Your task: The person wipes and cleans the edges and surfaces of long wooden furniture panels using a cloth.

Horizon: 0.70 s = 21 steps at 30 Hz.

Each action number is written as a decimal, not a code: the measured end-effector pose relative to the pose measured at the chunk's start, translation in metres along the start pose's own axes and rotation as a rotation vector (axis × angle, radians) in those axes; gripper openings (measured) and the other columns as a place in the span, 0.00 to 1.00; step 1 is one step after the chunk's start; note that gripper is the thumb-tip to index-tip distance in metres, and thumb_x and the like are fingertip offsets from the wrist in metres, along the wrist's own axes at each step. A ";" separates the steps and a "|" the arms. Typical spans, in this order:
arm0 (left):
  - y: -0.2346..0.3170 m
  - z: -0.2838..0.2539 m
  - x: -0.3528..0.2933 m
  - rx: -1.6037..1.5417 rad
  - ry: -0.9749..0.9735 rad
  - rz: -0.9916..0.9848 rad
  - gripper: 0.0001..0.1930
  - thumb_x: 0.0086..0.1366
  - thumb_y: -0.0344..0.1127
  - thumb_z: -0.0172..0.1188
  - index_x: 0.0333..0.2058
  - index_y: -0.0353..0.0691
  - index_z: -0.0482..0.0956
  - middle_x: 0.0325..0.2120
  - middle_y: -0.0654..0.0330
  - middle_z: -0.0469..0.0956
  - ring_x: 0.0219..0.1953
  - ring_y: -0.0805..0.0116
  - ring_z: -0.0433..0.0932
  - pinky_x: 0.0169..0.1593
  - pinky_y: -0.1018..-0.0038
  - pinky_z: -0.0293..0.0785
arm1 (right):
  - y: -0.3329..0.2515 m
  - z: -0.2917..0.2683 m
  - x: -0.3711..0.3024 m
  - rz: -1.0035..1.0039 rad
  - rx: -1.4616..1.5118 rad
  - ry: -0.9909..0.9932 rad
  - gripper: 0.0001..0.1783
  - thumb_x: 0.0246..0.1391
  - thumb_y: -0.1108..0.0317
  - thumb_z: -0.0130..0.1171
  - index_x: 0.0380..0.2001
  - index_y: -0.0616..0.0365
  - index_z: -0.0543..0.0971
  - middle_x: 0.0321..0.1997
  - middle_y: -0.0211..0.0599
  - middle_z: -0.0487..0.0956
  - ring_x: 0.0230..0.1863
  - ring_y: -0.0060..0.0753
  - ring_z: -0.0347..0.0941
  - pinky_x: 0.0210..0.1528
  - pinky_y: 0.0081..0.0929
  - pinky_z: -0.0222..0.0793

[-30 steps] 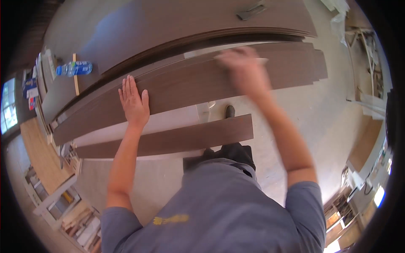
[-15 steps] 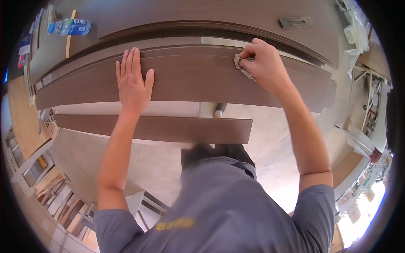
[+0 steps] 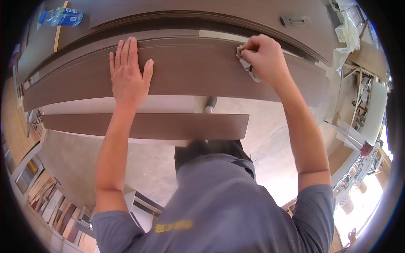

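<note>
A long brown board [image 3: 190,67] lies across in front of me. Flat on its left part rests my left hand [image 3: 130,76], fingers stretched out and the thumb apart. My right hand [image 3: 266,59] is closed around a crumpled greyish-white cloth [image 3: 244,61], which touches the board near its far edge on the right. Part of the cloth is hidden by the fingers. A shorter, narrower brown board [image 3: 181,126] lies nearer to my body, below the long one.
Behind the long board are larger stacked brown panels [image 3: 202,12]. A blue-labelled plastic bottle [image 3: 63,17] lies at the far left beside a thin wood strip [image 3: 59,36]. A flat metal tool [image 3: 295,20] sits far right. Wood offcuts [image 3: 42,189] stand at lower left.
The view has shifted slightly, so the boards appear a little higher and further left. My right hand keeps the cloth on the board; my left stays flat.
</note>
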<state>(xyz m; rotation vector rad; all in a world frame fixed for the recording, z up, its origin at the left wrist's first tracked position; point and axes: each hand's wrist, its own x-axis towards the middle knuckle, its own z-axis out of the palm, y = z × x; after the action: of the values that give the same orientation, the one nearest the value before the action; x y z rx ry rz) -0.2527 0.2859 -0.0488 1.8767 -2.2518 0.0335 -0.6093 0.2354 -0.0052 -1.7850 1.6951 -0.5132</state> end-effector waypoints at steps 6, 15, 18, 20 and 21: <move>0.000 -0.001 0.001 0.003 0.005 0.006 0.33 0.78 0.50 0.51 0.76 0.43 0.62 0.75 0.56 0.65 0.78 0.53 0.58 0.81 0.52 0.48 | -0.023 0.008 0.010 0.117 0.080 -0.083 0.07 0.48 0.71 0.64 0.26 0.66 0.84 0.22 0.45 0.82 0.26 0.40 0.82 0.33 0.38 0.78; 0.001 -0.002 0.005 -0.081 -0.022 -0.027 0.29 0.77 0.49 0.55 0.73 0.49 0.69 0.74 0.57 0.65 0.79 0.54 0.57 0.82 0.53 0.44 | -0.012 -0.012 0.013 0.226 0.079 -0.167 0.09 0.47 0.65 0.67 0.27 0.61 0.84 0.20 0.40 0.81 0.24 0.31 0.80 0.34 0.33 0.79; -0.003 -0.005 0.006 -0.240 0.053 -0.050 0.20 0.71 0.46 0.66 0.59 0.51 0.85 0.64 0.60 0.77 0.73 0.54 0.66 0.77 0.55 0.57 | 0.071 -0.074 -0.022 0.263 0.067 -0.057 0.09 0.54 0.67 0.70 0.35 0.61 0.88 0.30 0.35 0.84 0.34 0.20 0.78 0.41 0.28 0.76; 0.016 -0.010 0.032 -0.291 -0.026 -0.045 0.15 0.68 0.44 0.68 0.51 0.50 0.89 0.55 0.61 0.80 0.67 0.54 0.70 0.71 0.56 0.63 | 0.114 -0.084 -0.059 0.213 0.184 0.131 0.11 0.59 0.72 0.69 0.44 0.62 0.89 0.39 0.31 0.82 0.40 0.18 0.76 0.45 0.22 0.72; 0.031 -0.017 0.047 -0.338 -0.111 -0.057 0.09 0.66 0.42 0.71 0.43 0.49 0.92 0.47 0.62 0.83 0.61 0.55 0.74 0.65 0.57 0.69 | 0.125 -0.081 -0.071 0.204 0.208 0.192 0.13 0.60 0.76 0.68 0.48 0.63 0.89 0.43 0.30 0.81 0.42 0.18 0.74 0.47 0.19 0.70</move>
<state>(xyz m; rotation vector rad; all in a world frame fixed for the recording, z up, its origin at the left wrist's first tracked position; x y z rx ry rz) -0.2880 0.2490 -0.0210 1.7945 -2.1072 -0.4416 -0.7634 0.2930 -0.0196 -1.4357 1.8540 -0.7595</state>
